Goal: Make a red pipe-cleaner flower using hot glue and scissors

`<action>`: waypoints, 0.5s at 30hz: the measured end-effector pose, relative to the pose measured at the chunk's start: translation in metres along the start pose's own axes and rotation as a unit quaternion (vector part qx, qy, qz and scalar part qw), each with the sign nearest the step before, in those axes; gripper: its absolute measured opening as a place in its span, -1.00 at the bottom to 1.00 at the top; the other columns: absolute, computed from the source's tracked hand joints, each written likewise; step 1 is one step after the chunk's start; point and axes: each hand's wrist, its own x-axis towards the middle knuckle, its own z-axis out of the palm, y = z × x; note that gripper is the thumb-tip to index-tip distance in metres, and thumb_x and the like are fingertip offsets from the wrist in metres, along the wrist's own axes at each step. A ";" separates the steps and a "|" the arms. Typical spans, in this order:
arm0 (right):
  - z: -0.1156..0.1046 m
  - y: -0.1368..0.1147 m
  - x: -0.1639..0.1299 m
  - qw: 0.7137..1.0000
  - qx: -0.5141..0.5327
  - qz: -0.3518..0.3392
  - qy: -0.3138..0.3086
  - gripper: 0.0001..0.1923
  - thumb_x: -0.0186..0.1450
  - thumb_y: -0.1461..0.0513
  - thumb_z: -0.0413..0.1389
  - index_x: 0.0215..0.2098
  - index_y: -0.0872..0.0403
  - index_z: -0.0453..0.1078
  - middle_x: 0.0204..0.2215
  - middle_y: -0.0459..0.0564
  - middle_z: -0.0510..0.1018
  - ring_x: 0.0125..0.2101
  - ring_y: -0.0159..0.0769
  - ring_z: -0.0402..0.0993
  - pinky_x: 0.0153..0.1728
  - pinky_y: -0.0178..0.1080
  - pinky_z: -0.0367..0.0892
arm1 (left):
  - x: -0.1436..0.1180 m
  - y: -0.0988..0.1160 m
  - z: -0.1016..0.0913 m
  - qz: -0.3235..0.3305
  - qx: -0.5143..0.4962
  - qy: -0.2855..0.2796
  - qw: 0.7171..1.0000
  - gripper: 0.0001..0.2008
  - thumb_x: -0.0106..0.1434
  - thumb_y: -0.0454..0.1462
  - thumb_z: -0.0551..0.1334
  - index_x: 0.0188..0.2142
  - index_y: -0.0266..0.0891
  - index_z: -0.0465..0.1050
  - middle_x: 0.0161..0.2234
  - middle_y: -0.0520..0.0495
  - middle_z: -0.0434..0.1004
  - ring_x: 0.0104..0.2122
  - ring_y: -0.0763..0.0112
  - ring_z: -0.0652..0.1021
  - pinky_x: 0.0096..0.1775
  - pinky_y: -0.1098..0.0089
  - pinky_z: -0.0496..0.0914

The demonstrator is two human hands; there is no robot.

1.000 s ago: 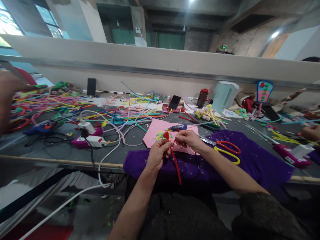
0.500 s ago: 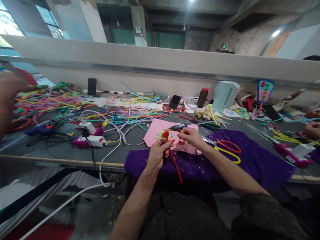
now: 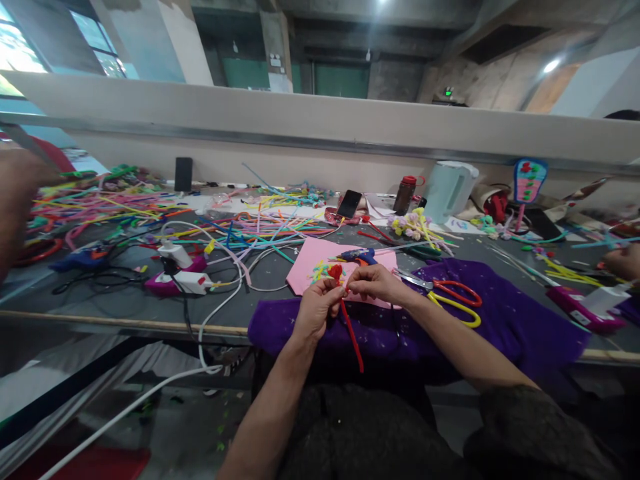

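Observation:
Between thumb and fingers, my left hand [image 3: 320, 305] pinches a red pipe cleaner [image 3: 353, 337]; its tail hangs down over the purple cloth [image 3: 500, 300] and a red curled head [image 3: 335, 271] pokes up above the fingers. My right hand [image 3: 373, 283] is closed in a pinch right beside it, fingertips almost meeting the left ones; what it grips is too small to make out. Under the hands lies a pink sheet [image 3: 307, 257] with small coloured bits on it. A blue glue gun [image 3: 357, 255] rests behind my right hand. Scissors [image 3: 445, 293] with red and yellow handles lie to the right.
Bundles of pipe cleaners [image 3: 115, 207] spread across the left and back. Power strips with white plugs [image 3: 185, 277] and a white cable [image 3: 210, 327] are at left. A phone [image 3: 349, 203], bottle [image 3: 405, 195] and pitcher [image 3: 450, 191] stand behind. Other people's hands [image 3: 625, 260] show at both sides.
My right hand has moved left and closer to my left hand, so their fingertips nearly meet at the red pipe cleaner. My left hand has stayed almost still.

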 end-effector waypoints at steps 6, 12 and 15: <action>0.000 -0.001 -0.001 0.996 0.066 0.047 -0.045 -0.71 0.08 0.06 0.13 -0.47 0.16 0.34 -0.66 -0.15 0.34 -0.67 -0.53 0.22 -0.68 -0.44 0.10 | -0.002 0.002 0.001 -0.005 0.010 -0.005 1.000 -0.72 -0.13 -0.24 0.34 -0.49 -0.29 0.27 -0.66 0.13 0.34 -0.80 0.73 0.20 -0.74 0.60 0.04; 0.000 0.002 0.000 0.993 0.099 0.059 -0.038 -0.66 0.05 0.03 0.14 -0.47 0.16 0.33 -0.69 -0.17 0.34 -0.72 -0.54 0.19 -0.71 -0.44 0.08 | -0.003 0.004 0.001 -0.002 0.010 -0.014 1.000 -0.72 -0.12 -0.21 0.33 -0.45 -0.30 0.31 -0.58 0.05 0.43 -0.78 0.71 0.23 -0.73 0.60 0.04; 0.001 0.002 0.000 0.992 0.109 0.063 -0.024 -0.66 0.04 0.02 0.15 -0.48 0.16 0.32 -0.70 -0.18 0.34 -0.73 -0.54 0.19 -0.72 -0.44 0.07 | -0.004 0.005 0.000 0.000 0.028 -0.041 0.999 -0.76 -0.08 -0.20 0.30 -0.45 -0.31 0.34 -0.56 0.02 0.45 -0.77 0.71 0.24 -0.72 0.59 0.05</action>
